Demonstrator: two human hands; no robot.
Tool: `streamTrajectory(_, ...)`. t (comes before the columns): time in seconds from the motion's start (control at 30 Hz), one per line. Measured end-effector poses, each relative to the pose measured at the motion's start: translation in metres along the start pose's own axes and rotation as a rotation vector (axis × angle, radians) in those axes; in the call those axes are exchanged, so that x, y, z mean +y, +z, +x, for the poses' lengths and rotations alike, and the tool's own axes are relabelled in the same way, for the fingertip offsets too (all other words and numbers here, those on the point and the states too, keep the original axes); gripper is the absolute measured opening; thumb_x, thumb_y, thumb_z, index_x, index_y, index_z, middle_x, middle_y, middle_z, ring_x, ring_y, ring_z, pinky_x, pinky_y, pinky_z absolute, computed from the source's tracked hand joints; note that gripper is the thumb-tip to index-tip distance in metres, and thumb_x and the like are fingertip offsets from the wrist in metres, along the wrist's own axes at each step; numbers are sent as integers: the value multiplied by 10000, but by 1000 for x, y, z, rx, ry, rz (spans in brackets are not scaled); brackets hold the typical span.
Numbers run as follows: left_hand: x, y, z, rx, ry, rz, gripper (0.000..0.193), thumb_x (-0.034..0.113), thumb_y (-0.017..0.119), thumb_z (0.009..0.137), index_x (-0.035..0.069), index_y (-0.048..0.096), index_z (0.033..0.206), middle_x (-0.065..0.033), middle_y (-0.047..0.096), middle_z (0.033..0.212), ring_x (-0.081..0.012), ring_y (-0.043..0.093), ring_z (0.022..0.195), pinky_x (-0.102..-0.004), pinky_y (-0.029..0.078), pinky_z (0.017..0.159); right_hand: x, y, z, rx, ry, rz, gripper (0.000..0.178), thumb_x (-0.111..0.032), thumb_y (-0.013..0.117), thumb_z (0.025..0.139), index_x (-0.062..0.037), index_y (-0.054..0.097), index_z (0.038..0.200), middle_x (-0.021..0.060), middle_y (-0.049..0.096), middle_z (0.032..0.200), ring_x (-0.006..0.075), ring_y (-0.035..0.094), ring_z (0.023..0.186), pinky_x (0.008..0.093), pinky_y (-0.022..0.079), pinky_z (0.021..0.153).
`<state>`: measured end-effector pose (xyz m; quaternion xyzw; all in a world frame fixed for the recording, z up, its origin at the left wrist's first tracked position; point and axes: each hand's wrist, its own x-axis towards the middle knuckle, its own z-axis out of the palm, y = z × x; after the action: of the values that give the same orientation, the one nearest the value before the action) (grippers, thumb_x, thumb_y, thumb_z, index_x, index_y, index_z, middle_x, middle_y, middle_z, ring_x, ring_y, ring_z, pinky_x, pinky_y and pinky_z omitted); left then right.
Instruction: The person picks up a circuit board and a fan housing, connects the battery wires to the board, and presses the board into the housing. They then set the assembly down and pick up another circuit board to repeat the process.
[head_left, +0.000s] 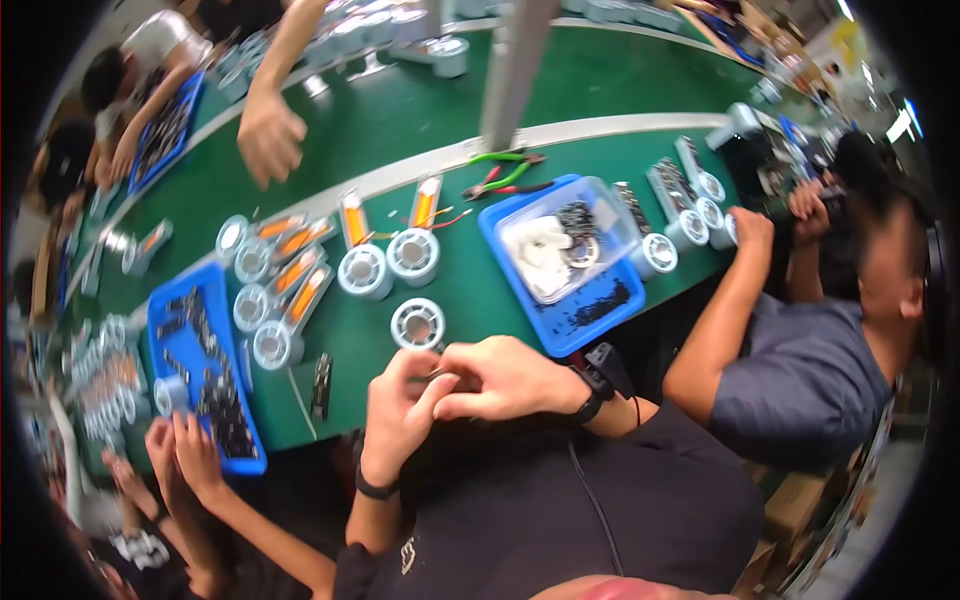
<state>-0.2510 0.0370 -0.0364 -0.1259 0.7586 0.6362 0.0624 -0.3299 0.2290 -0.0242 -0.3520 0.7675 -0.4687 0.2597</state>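
In front of my body, my left hand (402,402) and my right hand (512,380) meet, both with fingers curled and pinched together. Something small and dark shows between the fingertips, too hidden to name. Just beyond the fingers is a pale blue round housing (418,325) with a spoked ring; whether the hands touch it I cannot tell. A narrow dark strip of parts (321,386) lies on the green table left of my left hand. Farther back stand two similar housings (365,272) with orange-filled handles and loose wires.
A blue tray (160,330) of dark parts lies left, a co-worker's hands (185,450) at it. To the right, a blue tray (560,335) holds a clear container (610,205). Pliers (505,175) lie behind. Another hand (270,135) reaches over; a person (790,370) sits right.
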Motion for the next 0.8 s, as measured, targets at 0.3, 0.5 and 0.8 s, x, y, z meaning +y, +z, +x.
streamTrajectory(0.3, 49, -1, 23, 28, 717, 935, 282, 10, 748, 801, 105, 697, 1062, -99, 658, 1263, -388, 561, 1306, -503, 464, 1054, 14, -17, 8, -66, -27, 197, 207, -96, 689, 929, 11, 650, 1102, 187, 735, 895, 378, 725, 813, 410, 568, 720)
streamTrajectory(0.5, 13, -5, 53, -257, 819, 797, 198, 32, 740, 772, 87, 685, 954, -56, 617, 1297, -397, 462, 1366, -522, 372, 1114, 2, -42, 11, -349, -57, -238, 276, -228, 687, 939, -27, 673, 1128, 212, 726, 900, 432, 687, 843, 497, 553, 745)
streamTrajectory(0.8, 5, 12, 44, -75, 639, 783, 102, -3, 696, 857, 39, 677, 948, -113, 618, 1294, -446, 402, 1381, -533, 340, 1141, 11, -10, 11, 247, 31, -617, 211, -228, 742, 825, -24, 705, 868, 199, 728, 810, 373, 736, 803, 472, 585, 704)
